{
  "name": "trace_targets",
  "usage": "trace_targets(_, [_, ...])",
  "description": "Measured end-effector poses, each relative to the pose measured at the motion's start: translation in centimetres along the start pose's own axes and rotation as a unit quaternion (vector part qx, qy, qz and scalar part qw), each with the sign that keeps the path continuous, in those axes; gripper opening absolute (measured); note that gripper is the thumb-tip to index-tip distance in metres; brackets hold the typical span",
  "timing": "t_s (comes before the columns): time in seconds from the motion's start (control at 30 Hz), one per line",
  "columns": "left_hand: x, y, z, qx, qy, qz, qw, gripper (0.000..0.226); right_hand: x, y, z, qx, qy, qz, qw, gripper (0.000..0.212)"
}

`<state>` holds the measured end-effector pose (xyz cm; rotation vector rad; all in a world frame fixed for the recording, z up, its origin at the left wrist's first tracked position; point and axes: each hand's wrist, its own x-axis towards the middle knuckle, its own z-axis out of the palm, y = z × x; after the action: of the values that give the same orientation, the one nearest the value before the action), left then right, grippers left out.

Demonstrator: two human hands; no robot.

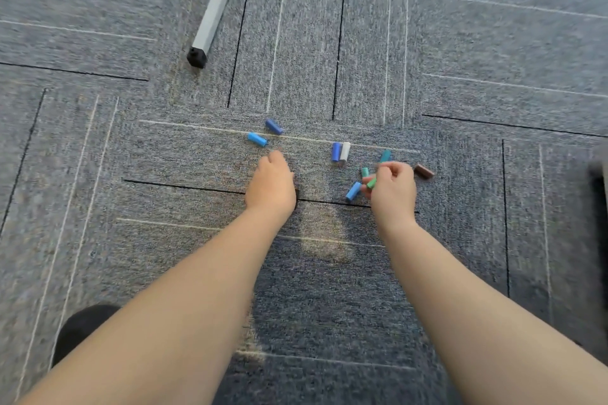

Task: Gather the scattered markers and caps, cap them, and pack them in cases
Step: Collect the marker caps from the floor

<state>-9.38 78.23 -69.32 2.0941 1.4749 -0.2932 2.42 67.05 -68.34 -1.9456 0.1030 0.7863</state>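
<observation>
**Head view, looking down on grey carpet.**

- **Hands.**
  - The left hand, near the frame's centre, is seen from the back with its fingers curled under toward the floor. Its palm is hidden, so whether it grips anything cannot be told.
  - A dark sliver shows at the left hand's 3 o'clock edge, too small to identify.
  - The right hand, at 3 o'clock from the left, pinches a green cap between thumb and fingers. Blur softens the fingertips.
- **Loose caps on the carpet.**
  - A dark blue cap and a light blue cap lie at 12 o'clock of the left hand, near each other but apart.
  - A blue cap and a white cap lie side by side, touching, at 11 o'clock of the right hand.
  - A teal cap at the right hand's 12 o'clock is partly hidden behind its fingers.
  - A brown cap lies at 2 o'clock, just beside the knuckles.
  - A small green cap lies at 10 o'clock and a sky-blue cap at 9 o'clock, both just beside the hand.
- **Surroundings.**
  - A metal leg with a black foot stands at the frame's 11 o'clock, cut off by the top edge.
  - A dark rounded shape at 7 o'clock is partly covered by the left forearm and cannot be identified.
  - A dark object at 3 o'clock is cut off by the right edge.
</observation>
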Motion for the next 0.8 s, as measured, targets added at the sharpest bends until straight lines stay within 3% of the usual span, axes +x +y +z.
trace_targets(0.07, [0.4,0.1,-0.3,-0.127,-0.013,-0.065,0.99,0.027,0.3,0.9,-0.1,-0.077,0.004,0.027,0.997,0.012])
trace_targets(0.17, [0.7,0.2,-0.3,-0.337,-0.025,-0.152,0.929,0.019,0.5,1.6,0.0,-0.252,-0.01,0.034,0.967,0.024])
trace_targets(0.23, [0.3,0.2,-0.4,-0.342,-0.03,-0.159,0.926,0.029,0.5,1.8,0.2,-0.357,-0.013,0.009,0.934,0.037])
trace_targets(0.37, [-0.6,-0.1,-0.3,-0.191,-0.037,-0.12,0.973,0.021,0.4,1.7,0.7,-0.443,-0.008,-0.017,0.897,0.04])
trace_targets(0.5, [-0.9,-0.7,0.6,-0.117,-0.07,-0.088,0.987,0.029,0.0,1.7,0.9,-0.389,-0.03,-0.031,0.92,0.032])
trace_targets(0.63, [-1.5,-0.9,0.6,-0.111,-0.076,-0.055,0.989,0.049,-0.2,1.9,0.1,-0.159,0.015,-0.019,0.987,0.014])
trace_targets(0.7, [-1.7,-0.8,0.5,-0.113,-0.057,-0.06,0.99,0.045,0.1,2.3,-0.3,-0.106,0.032,-0.001,0.994,0.012])
trace_targets(0.8, [-1.7,-0.6,0.7,-0.166,-0.055,-0.089,0.981,0.021,0.4,2.5,-0.7,-0.106,0.034,-0.016,0.994,0.008])
